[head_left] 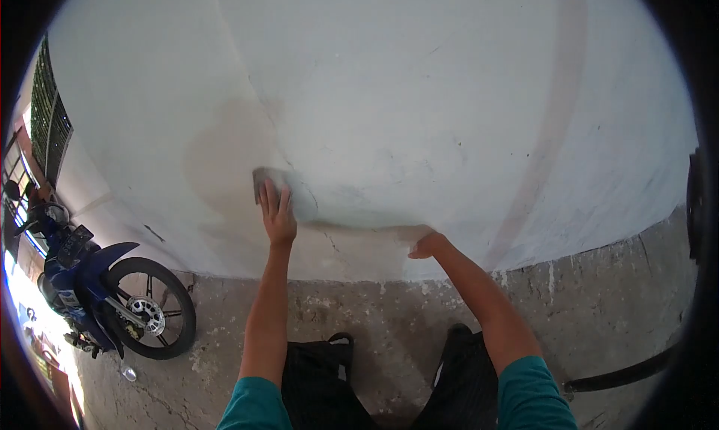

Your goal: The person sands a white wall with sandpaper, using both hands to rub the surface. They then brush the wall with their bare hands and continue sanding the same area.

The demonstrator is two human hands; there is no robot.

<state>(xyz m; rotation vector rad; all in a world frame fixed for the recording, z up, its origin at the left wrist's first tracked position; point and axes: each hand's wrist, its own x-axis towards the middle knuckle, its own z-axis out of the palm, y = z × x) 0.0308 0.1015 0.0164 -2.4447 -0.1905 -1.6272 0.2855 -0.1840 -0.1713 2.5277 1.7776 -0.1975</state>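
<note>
My left hand (pixel 278 213) lies against the pale wall (pixel 389 115), fingers pointing up and pressed over a small grey-brown piece (pixel 260 177) that looks like sandpaper. Part of that piece is hidden under the fingers. A thin crack (pixel 329 243) runs down the wall just right of this hand. Low in front of the wall, to the right, is my right hand (pixel 428 245), with its fingers curled in and nothing showing in them. Its shadow falls on the wall to the left.
A blue motorbike (pixel 79 269) stands at the left, its front wheel (pixel 152 308) close to the wall's foot. Rough concrete floor (pixel 225 340) lies under my feet. A dark curved bar (pixel 622 375) shows at the lower right.
</note>
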